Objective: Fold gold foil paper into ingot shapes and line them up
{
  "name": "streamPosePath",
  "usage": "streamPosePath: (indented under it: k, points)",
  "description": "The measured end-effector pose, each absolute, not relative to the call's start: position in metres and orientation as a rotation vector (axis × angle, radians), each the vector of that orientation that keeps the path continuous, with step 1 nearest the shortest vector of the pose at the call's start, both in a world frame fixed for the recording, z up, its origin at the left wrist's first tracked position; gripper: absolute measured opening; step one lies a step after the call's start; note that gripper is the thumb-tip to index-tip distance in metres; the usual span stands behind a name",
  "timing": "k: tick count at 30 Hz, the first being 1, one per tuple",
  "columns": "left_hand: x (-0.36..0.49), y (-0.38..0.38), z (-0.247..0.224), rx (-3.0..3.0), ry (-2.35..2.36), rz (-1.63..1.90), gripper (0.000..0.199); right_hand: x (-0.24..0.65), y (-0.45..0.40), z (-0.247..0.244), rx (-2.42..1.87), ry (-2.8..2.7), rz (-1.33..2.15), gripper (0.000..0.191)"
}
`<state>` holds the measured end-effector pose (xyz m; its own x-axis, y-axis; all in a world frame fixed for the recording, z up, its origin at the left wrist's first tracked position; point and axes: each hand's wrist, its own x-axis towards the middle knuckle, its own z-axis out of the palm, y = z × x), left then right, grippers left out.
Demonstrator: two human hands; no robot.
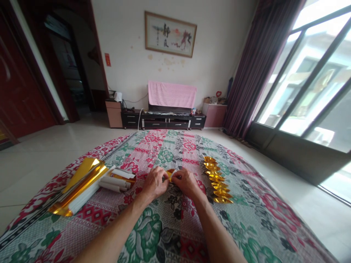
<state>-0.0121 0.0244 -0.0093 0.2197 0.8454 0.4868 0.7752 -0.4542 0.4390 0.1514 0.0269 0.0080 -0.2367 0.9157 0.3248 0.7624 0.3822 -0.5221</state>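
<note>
Spread across most of the foreground, a flowered cloth (255,223) in red, green, grey and white, with a curved far edge. Beyond it, against the wall, a low black cabinet (164,123), drawers pushed in and contents hidden. Draped above the cabinet, a pink towel (172,95). At left on the cloth, lying slantwise, a stack of gold and white paper (85,186), gold curling partway over the white. At the middle of the cloth, a left hand (157,182), curled, with thumb and fingertips closed in a pinch. Facing it, just apart, a right hand (185,180), bent inward in a similar pinch. Between the left hand and the stack, close to the latter, several white rolls (113,184) lying side by side. To the right of the right hand, well clear of it, a row of folded gold pieces (215,179), pointed at the ends and set close together. Gripped from both sides by the fingertips, partly covered, a small gold piece (170,174).
</note>
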Motion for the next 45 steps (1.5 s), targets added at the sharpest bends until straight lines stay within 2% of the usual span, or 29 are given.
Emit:
streamPosePath:
  k: [10, 16, 24, 45]
  points:
    - [-0.0099, 0.0241, -0.0105, 2.395, 1.614, 1.068, 0.0, 0.1508, 0.0285, 0.006, -1.459, -2.043, 0.371, 0.015]
    - [-0.0079, 0.023, -0.0086, 2.397, 1.656, 1.049, 0.007, 0.1505, 0.0274, 0.0071, -1.463, -2.049, 0.372, 0.014]
    - [-0.0072, 0.0233, -0.0093, 2.403, 1.666, 1.068, 0.002, 0.1501, 0.0263, 0.0102, -1.476, -2.063, 0.397, 0.016]
    - [-0.006, 0.0213, -0.0095, 2.401, 1.684, 1.072, 0.005, 0.1506, 0.0273, 0.0064, -1.469, -2.063, 0.383, 0.013]
